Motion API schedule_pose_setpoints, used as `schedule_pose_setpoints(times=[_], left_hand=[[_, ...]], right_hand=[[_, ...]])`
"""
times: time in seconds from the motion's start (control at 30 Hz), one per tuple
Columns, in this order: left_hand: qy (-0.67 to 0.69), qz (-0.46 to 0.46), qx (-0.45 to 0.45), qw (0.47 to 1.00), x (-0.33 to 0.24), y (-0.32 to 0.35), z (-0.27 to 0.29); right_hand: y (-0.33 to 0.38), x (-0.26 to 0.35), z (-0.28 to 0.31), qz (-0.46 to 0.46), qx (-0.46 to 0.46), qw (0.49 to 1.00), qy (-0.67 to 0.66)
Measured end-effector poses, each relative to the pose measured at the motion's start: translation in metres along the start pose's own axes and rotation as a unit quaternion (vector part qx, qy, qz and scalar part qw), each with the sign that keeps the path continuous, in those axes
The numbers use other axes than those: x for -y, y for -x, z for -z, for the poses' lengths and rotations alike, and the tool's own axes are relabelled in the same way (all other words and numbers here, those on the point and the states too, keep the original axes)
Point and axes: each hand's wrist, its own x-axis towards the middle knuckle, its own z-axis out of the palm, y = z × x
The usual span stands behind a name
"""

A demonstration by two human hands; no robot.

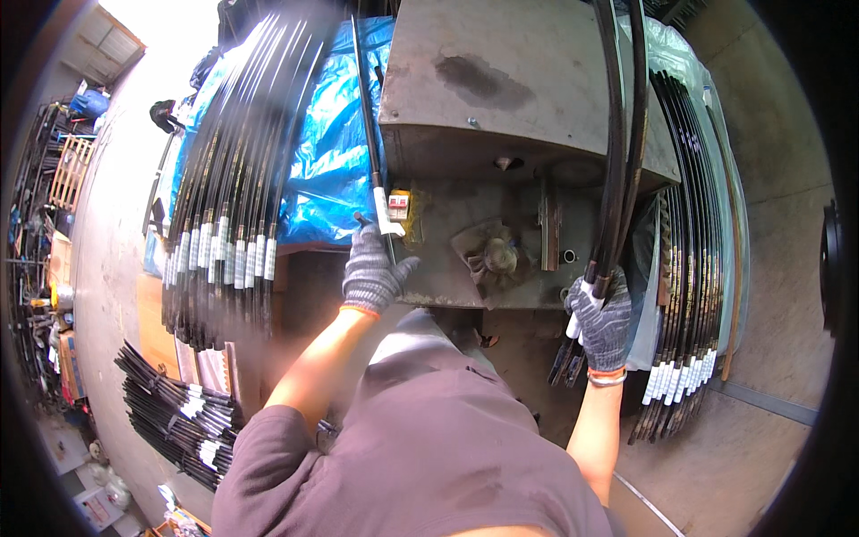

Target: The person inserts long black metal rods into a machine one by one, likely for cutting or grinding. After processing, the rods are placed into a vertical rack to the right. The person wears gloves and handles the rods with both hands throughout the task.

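Observation:
My left hand (374,273), in a grey knitted glove, curls at the lower end of a thin black rod (368,116). This rod passes between thumb and fingers and has a white label (386,212) near its end. A short dark tip (361,218) shows above the fingers; what it belongs to is unclear. On the right, my gloved right hand (601,324) is closed around a few black rods (616,170), held near their white-labelled ends. They slant up past the top edge of the view, in front of a grey metal housing (537,63).
Many black rods with white labels (242,179) lie in a row on blue sheeting (327,179) at left. Another row (689,224) stands at right. Tied bundles (174,407) sit lower left. Below the housing are a round metal part (497,255) and a small box (399,207).

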Motion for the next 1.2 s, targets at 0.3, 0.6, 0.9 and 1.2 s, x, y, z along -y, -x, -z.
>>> schedule_pose_setpoints(times=[0.3,0.6,0.9,1.2], left_hand=[[0.279,0.101,0.022,0.955,-0.005,0.002,-0.003],[0.489,0.205,0.029,0.847,0.000,-0.002,0.064],[0.524,0.192,0.012,0.830,0.036,-0.012,0.070],[0.446,0.190,-0.022,0.874,0.059,-0.020,0.058]], right_hand=[[0.007,-0.021,0.002,0.036,-0.016,0.999,0.005],[0.005,-0.004,0.007,-0.009,-0.017,0.997,-0.071],[0.004,-0.019,0.018,-0.010,-0.041,0.992,-0.119],[0.011,-0.035,0.026,-0.046,-0.056,0.994,-0.078]])
